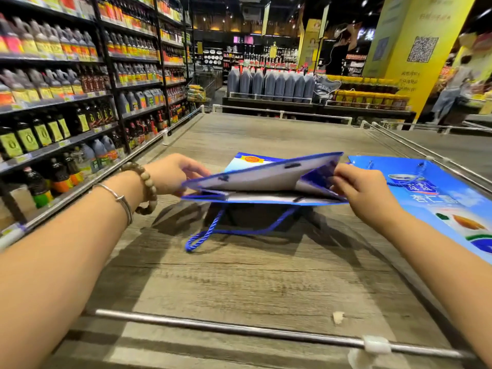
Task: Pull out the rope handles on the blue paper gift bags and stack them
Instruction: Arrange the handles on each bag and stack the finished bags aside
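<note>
Wooden tabletop [239,283] fills a supermarket aisle, with bottle shelves [66,89] at 9 o'clock. A flat blue bag [439,201] lies at 3 o'clock. At centre the left hand [170,173] and right hand [359,190] hold an open blue bag [261,177], fingers pinching its side edges. Its rope handle [231,231] hangs at 6 o'clock.

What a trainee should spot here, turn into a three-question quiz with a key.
1. True or false: the left hand and right hand both grip the opened blue gift bag.
2. Its pulled-out rope handle hangs: A above the bag; B below the bag; C wholly inside it.
3. Fill in: the second gift bag lies flat beside the ____ hand.
Key: 1 true; 2 B; 3 right.
</note>
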Demonstrator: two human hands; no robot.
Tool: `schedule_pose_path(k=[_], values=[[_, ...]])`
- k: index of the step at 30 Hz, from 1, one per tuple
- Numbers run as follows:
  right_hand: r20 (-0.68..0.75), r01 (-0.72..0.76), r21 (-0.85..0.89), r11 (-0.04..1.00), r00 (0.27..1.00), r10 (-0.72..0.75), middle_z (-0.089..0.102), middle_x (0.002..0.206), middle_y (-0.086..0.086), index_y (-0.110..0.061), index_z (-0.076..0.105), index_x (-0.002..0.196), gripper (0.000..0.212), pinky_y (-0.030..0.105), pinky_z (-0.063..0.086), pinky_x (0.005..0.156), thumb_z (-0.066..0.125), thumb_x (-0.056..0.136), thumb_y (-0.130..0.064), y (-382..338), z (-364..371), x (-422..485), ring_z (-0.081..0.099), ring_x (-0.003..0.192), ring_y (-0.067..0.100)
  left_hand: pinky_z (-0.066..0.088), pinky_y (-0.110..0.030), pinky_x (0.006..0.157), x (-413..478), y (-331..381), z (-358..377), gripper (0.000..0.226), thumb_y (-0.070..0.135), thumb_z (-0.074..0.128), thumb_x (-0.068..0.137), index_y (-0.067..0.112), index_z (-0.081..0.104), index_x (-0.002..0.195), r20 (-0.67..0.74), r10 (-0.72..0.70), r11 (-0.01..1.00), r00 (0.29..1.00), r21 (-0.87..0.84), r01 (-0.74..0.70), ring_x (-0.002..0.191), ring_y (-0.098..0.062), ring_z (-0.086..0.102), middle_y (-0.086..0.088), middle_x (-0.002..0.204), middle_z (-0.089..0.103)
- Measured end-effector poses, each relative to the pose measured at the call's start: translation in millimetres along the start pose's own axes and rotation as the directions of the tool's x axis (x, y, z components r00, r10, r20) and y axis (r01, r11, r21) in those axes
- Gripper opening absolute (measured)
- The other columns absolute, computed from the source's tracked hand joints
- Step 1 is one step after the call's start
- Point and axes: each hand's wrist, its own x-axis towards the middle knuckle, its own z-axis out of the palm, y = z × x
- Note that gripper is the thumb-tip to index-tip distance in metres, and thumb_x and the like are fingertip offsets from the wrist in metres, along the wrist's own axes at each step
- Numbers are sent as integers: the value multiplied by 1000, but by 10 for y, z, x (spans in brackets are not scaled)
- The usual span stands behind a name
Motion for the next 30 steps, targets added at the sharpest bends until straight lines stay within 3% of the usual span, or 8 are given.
schedule_pose_path(k=[4, 6, 10, 13, 15, 18, 22, 30], values=[[-28, -162, 385, 909, 982, 187, 58, 70, 6, -17, 57, 85, 34, 8, 49, 50, 41, 86, 13, 14, -60, 58, 55, 52, 3, 43, -17, 82, -9, 54, 28, 44, -7, 64, 75, 16, 55, 112, -80, 141, 987, 987, -65, -146, 104, -8, 51, 9, 101, 58], [1, -193, 472, 860, 976, 219, 62, 57, -4, -15, 60, 85, 31, 10, 47, 45, 42, 86, 11, 20, -61, 81, 54, 42, 3, 42, -22, 95, -13, 76, 133, 39, 3, 68, 76, 17, 57, 111, -102, 230, 965, 968, -101, -240, 96, -1, 53, 12, 98, 57], [-82, -201, 596, 777, 948, 308, 64, 51, -14, -22, 60, 74, 26, 16, 41, 50, 44, 92, -12, 8, -92, 150, 51, 48, 0, 40, -4, 53, 9, 150, 239, 10, -5, 57, 82, -13, 63, 84, -402, 231, 924, 886, -195, -330, 39, 10, 47, 16, 46, 51], [40, -211, 664, 717, 968, 248, 70, 76, -17, -27, 64, 91, 45, 15, 46, 67, 35, 84, -62, 31, -113, 147, 61, 76, -4, 41, -21, 53, 8, 187, 179, 20, 3, 64, 78, 16, 63, 62, -515, 179, 857, 838, -337, -390, 40, 0, 51, 17, 37, 56], [116, -198, 565, 801, 980, 161, 65, 88, -20, -24, 60, 101, 25, 9, 45, 71, 44, 90, -40, -43, -35, 83, 59, 76, -16, 43, -16, 44, -18, 259, 148, 32, -1, 59, 82, 18, 51, 58, -564, 145, 818, 813, -394, -420, 36, 2, 53, 17, 33, 54], [-98, -105, 494, 863, 980, 175, 64, 69, -22, -11, 57, 96, 17, 6, 45, 56, 52, 86, 2, -189, 31, 107, 56, 57, -18, 46, -14, 48, -121, 409, 106, 22, 1, 64, 77, 16, 54, 65, -623, 188, 736, 759, -423, -529, 43, 2, 59, 17, 39, 60], [-400, 38, 624, 781, 874, 277, 65, 54, -24, -20, 60, 75, 19, 9, 45, 56, 62, 80, -2, -337, -210, 210, 55, 53, -9, 43, -27, 62, -177, 525, 45, 15, 11, 71, 71, 21, 61, 67, -680, 185, 705, 710, -411, -577, 66, -17, 53, 8, 61, 65], [-343, -26, 627, 779, 888, 306, 70, 59, -20, -17, 67, 84, 10, 17, 54, 57, 62, 81, -9, -348, -1239, 293, 64, 57, -1, 33, -13, 29, -208, 1344, 291, 25, 15, 61, 83, 8, 51, 61, -646, 251, 762, 721, -327, -559, 30, 1, 46, -6, 58, 52]])
